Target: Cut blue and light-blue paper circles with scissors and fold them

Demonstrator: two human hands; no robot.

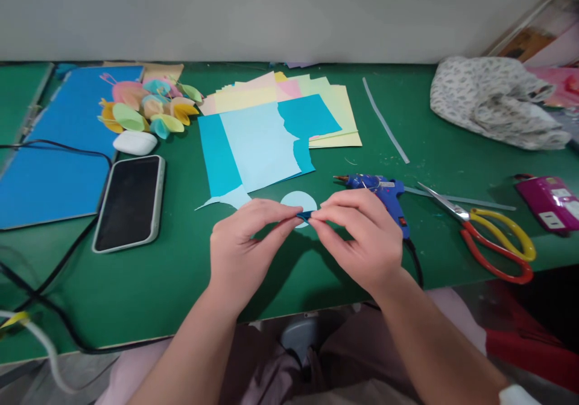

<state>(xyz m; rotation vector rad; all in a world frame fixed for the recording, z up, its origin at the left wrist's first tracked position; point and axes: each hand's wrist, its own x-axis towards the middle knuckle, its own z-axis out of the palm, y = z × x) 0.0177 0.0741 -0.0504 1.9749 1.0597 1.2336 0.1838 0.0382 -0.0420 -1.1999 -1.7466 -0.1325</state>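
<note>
Between my two hands is a small piece of folded blue paper point(306, 216), pinched at both ends above the table. My left hand point(246, 245) grips its left end between thumb and fingertips. On the other end, the thumb and fingers of my right hand point(362, 236) press together. A pale blue paper circle point(298, 198) lies just behind the fingertips, partly covered by them. Farther back rest sheets of light and darker blue paper point(253, 145) with cut edges. A blue glue gun point(377, 183) lies beside my right hand, which hides part of it.
Scissors point(486, 236) with red and yellow handles, glue sticks point(384, 121) and a purple power socket point(549, 203) lie right. Left are a phone point(131, 203), a white case point(136, 142), folded paper petals point(149, 106) and black cables point(58, 266). Patterned cloth point(493, 103) sits back right.
</note>
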